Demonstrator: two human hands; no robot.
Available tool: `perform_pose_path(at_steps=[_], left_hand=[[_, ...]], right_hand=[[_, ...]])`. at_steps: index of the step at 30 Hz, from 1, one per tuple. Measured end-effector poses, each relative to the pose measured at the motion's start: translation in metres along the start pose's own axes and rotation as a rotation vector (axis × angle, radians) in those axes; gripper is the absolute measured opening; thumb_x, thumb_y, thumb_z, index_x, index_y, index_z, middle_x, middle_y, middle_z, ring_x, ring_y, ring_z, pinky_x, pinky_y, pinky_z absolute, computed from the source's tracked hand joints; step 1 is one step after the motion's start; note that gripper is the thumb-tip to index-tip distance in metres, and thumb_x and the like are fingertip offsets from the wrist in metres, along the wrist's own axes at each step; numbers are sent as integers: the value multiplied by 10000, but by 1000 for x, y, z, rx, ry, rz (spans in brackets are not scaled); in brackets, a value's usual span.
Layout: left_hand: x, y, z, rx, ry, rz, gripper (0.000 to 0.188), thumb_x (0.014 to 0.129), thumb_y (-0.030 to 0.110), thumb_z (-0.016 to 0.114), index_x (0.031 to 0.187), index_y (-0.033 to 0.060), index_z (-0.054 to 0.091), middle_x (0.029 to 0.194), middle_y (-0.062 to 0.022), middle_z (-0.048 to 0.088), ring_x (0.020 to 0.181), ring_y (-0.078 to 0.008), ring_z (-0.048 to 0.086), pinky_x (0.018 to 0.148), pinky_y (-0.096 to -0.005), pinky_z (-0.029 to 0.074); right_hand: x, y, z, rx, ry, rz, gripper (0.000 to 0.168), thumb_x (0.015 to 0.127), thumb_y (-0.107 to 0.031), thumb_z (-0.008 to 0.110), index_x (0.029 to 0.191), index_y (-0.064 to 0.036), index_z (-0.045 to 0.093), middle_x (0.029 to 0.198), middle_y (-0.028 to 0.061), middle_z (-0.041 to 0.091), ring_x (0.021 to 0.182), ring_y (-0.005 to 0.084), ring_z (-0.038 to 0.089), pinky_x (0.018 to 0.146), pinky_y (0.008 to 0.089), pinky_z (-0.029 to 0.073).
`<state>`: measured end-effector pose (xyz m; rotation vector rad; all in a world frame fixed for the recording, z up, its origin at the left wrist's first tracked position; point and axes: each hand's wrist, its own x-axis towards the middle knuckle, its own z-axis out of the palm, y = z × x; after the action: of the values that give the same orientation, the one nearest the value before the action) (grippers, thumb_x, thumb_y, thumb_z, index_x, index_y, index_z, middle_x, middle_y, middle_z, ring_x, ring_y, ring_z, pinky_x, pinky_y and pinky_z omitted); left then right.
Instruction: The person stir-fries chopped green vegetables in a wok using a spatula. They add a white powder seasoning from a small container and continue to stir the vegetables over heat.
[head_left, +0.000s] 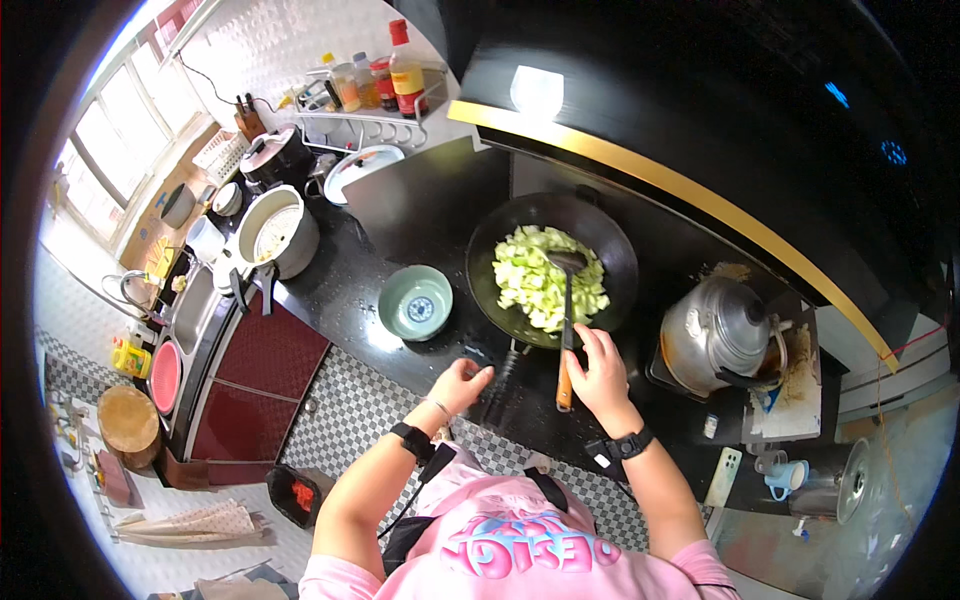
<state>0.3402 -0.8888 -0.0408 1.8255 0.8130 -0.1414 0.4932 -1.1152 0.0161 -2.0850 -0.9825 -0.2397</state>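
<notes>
A dark wok (480, 262) before me holds chopped pale-green vegetable pieces (525, 274). A spatula (568, 304) rests with its dark head on the pieces and its wooden handle (564, 390) over the near rim. My right hand (604, 379) is just right of that handle, thumb and fingers apart, fingertips at its edge; no closed grip shows. Over the counter's front part, my left hand (459, 386) has its fingers curled, left of the wok's dark handle (510, 369). Whether it holds something small is hidden. Beyond it stands a green bowl (416, 289) with a patterned bottom.
An aluminium kettle (705, 337) stands right of the wok, with a phone (723, 476) nearer me. Leftward are a pressure-cooker pot (300, 244) and a sink (193, 304). Bottles (407, 79) fill a rack at the back. A range hood (660, 165) overhangs the wok's far side.
</notes>
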Motion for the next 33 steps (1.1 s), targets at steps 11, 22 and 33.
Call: perform_pose_path(at_steps=[11,22,33], left_hand=[[181,-21,-216,65,535,214,760,811,296,711,1398,-61,385,1262,-310,538,1189,-413,529,1033,-430,428],[239,-36,-293,34,203,302,781,811,168,637,1507,150,282,1418,-306,329,1213,-473,496,1046,-434,435],[244,-53,-301,7,-7,618,387,838,88,550,1214,38,630,1097,-275,639,1062,-389,622,957,-415,496]], right_hand=[[101,-114,101,-212,-178,-230,401,820,-194,688,1199,-86,616,980,97,607,898,302,620,781,399,507],[210,-206,267,-294,-295,-150,482,840,-245,668,1285,-93,562,994,105,616,906,291,635,800,395,525],[249,-219,317,-388,-159,-186,668,803,-214,709,1418,-109,471,761,81,558,682,259,605,633,373,517]])
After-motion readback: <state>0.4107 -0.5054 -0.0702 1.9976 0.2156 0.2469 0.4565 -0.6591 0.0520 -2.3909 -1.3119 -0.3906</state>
